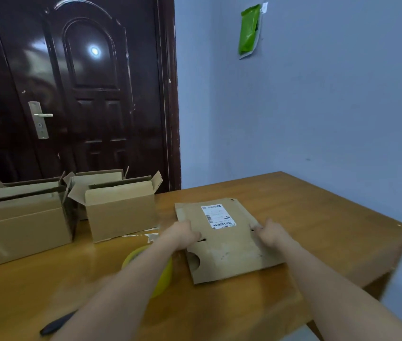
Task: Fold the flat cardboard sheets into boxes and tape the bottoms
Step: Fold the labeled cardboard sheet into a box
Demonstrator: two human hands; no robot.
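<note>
**Both hands on a flat sheet at centre frame**

A flat cardboard sheet (227, 239) lies on the wooden table (318, 217), just right of centre in the frame. Its long axis runs from the lower centre up and slightly to the left, so the far short edge points toward the wall (318, 107) and the near short edge toward the person. A white label (218, 216) with barcodes sits on the far half, and a round hole shows near the sheet's lower left corner.

The left hand (182, 233) rests on the sheet's left long edge, about midway along it, fingers curled over the cardboard beside a slot. The right hand (270, 232) presses on the right long edge at nearly the same height. The two hands are well apart, one on each side of the sheet; whether either truly pinches the edge or only lies on it cannot be told.

A yellow tape roll (164, 274) stands under the left forearm, just left of the sheet's near corner. A dark pen-like tool (57, 324) lies at the lower left of the frame.

At the left, four folded boxes (121, 215) stand open-topped on the table, flaps up, clustered close together. Behind them is a dark door (84, 82); a green packet (250, 29) hangs on the wall at upper right.
</note>
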